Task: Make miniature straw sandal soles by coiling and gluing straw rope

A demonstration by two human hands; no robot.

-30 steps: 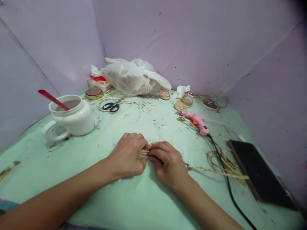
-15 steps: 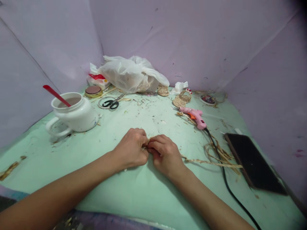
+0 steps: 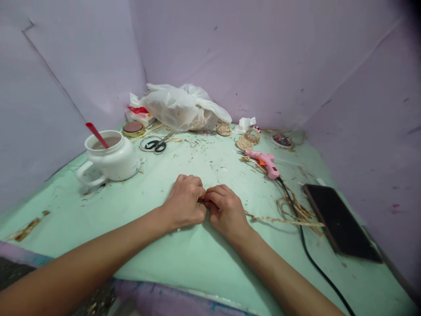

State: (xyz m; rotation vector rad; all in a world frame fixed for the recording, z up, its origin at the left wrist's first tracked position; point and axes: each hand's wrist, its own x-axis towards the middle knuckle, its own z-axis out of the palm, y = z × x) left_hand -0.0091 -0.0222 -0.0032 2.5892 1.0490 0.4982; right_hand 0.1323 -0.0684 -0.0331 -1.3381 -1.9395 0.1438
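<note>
My left hand (image 3: pixel 184 201) and my right hand (image 3: pixel 225 209) rest side by side on the green table cover (image 3: pixel 138 206), fingers curled and knuckles touching. Between them they pinch a small woven straw piece, almost fully hidden by the fingers. A braided straw strand (image 3: pixel 279 219) trails from under my right hand toward a loose tangle of straw (image 3: pixel 296 208) on the right.
A pink glue gun (image 3: pixel 265 160) lies beyond my right hand, its black cord (image 3: pixel 309 259) running toward me. A dark phone (image 3: pixel 340 221) lies at the right. A white mug (image 3: pixel 110 158) with a red spoon, scissors (image 3: pixel 156 144), a plastic bag (image 3: pixel 180 107) and small straw baskets (image 3: pixel 246 139) stand farther back.
The view has shifted a little. My hands have closed tighter together, and the straw piece that showed between them is now nearly covered.
</note>
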